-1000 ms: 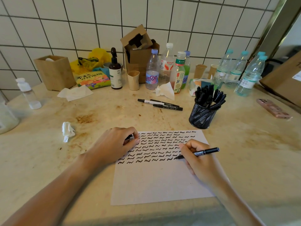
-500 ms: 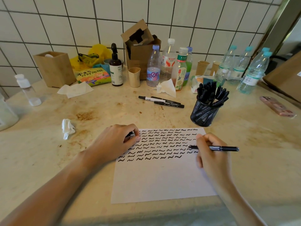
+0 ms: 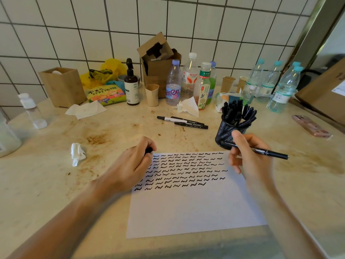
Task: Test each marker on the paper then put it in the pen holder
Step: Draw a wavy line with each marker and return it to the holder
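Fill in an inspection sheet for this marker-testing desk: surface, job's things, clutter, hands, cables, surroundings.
Surface: beige countertop, stained brown in patches.
Job's things: paper with rows of black squiggles on its upper half; mesh pen holder full of black markers; loose markers lying behind the paper.
Clutter: water bottles, paper cups, cardboard box, pump bottle, crumpled tissue, phone.
Hands: right hand holds a marker lifted off the paper, near the holder; left hand rests on the paper's corner, gripping a small black piece, probably the cap.
Cables: nothing seen.
Surroundings: white tiled wall.
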